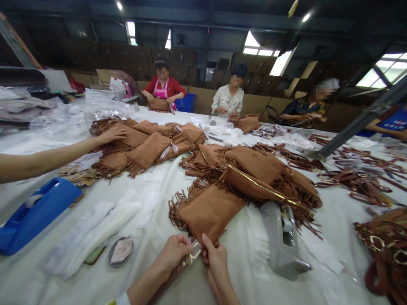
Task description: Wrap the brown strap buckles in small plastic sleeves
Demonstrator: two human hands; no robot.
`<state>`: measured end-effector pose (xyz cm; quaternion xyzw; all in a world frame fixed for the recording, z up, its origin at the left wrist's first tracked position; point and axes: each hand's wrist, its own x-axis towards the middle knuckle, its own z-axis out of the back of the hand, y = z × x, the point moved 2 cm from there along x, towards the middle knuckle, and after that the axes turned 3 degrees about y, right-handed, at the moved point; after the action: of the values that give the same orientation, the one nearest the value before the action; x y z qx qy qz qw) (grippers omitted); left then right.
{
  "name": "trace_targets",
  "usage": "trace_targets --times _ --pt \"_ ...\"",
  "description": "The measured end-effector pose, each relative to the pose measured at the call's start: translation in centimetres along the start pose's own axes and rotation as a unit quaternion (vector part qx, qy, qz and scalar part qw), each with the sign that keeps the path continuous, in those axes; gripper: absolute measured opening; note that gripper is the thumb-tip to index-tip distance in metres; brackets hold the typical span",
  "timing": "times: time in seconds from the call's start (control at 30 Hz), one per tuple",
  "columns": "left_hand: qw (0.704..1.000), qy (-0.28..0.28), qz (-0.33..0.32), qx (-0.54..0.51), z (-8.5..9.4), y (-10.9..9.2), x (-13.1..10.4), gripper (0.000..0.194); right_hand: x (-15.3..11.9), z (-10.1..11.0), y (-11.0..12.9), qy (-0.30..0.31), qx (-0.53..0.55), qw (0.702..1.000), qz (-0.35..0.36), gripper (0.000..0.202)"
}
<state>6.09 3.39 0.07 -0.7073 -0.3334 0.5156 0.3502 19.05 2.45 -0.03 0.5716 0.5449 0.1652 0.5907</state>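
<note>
A brown suede fringed bag lies flat on the table in front of me, one corner towards me. My right hand is closed on that near corner, thumb on top. Just left of it, my left hand pinches a gold-coloured metal clasp beside the corner. Something clear or whitish shows at those fingertips, too small to name. Behind this bag is a pile of similar fringed bags, including a bag with a gold zip.
A co-worker's hand rests on another bag pile at left. Tape dispensers, one grey and one blue, flank me. White plastic sleeves, a round dish and brown straps lie around. Several people work across the table.
</note>
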Motion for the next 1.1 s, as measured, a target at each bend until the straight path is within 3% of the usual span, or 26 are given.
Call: trace_targets --times 0.23,0.43,0.7,0.9,1.1 --pt "0.998 -0.033 -0.036 0.041 0.2 -1.2 1.0 0.039 0.2 -1.3 0.7 0.038 -0.011 0.999 -0.024 0.038" --pt "0.998 -0.042 -0.03 0.033 0.7 -1.8 1.9 0.038 -0.4 -0.7 0.6 0.061 0.019 0.995 -0.079 0.043" --pt "0.997 0.016 -0.017 0.079 1.0 -3.4 2.3 0.03 -2.8 -0.1 0.1 0.124 0.057 0.981 -0.138 0.04" --pt "0.991 0.066 -0.011 0.114 1.2 -3.8 2.6 0.032 -2.5 -0.8 -0.1 0.105 0.094 0.975 -0.17 0.031" --pt "0.99 0.06 -0.013 0.123 2.6 -4.0 1.9 0.031 -1.0 -1.8 -0.5 0.079 0.099 0.978 -0.163 0.024"
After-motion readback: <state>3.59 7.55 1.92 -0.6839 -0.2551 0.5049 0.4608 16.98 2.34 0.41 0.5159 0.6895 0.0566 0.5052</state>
